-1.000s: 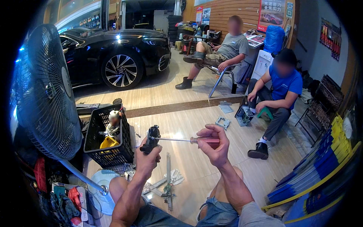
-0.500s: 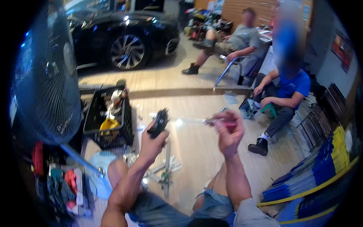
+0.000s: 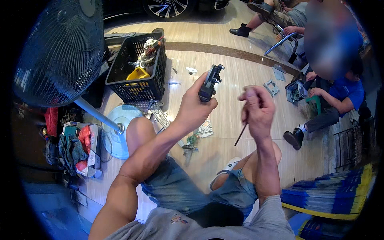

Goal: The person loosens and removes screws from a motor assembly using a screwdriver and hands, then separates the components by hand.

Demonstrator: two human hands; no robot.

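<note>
My left hand, in the middle, is closed on a black mechanical part with small fittings along its right side, held upright above the floor. To the right of it, my right hand is curled round a screwdriver, whose thin shaft points down to the lower left, away from the part; its handle is mostly hidden by my fingers. Beneath my hands, silvery metal assemblies lie on the tiled floor between my knees and the crate.
A black crate of parts, a standing fan and a box of cloths are left. Two seated people are upper right, near loose parts. Blue-yellow flat bundles lie lower right; a car wheel tops the view.
My view has tipped down. The screwdriver has left the black part and swung from horizontal to pointing downward, and my left hand has turned the part more upright.
</note>
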